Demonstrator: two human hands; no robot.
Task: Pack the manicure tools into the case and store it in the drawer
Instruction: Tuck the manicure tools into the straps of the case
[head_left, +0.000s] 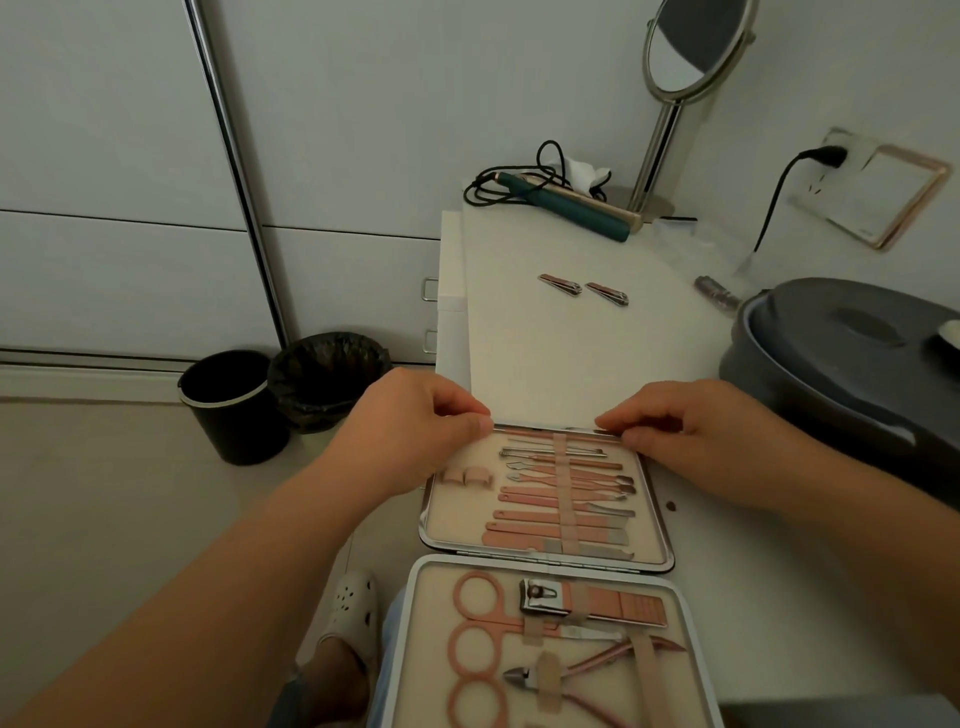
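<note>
The manicure case (655, 519) lies open on the white desk (571, 353). Its far half holds several pink-handled tools under an elastic strap, with two empty loops (466, 477) at its left. Its near half (431, 649) holds scissors, a large clipper and nippers. My left hand (415, 431) pinches the far left corner of the case. My right hand (691, 431) pinches a thin tool at the far right edge. Two small nail clippers (560, 284) (608, 293) lie loose further back on the desk.
A hair straightener (571, 205) with its cord and a round standing mirror (691, 52) stand at the back. A grey lidded container (841, 374) sits at the right. Drawer handles (430, 289) show at the desk's left side. Two black bins (234, 405) stand on the floor.
</note>
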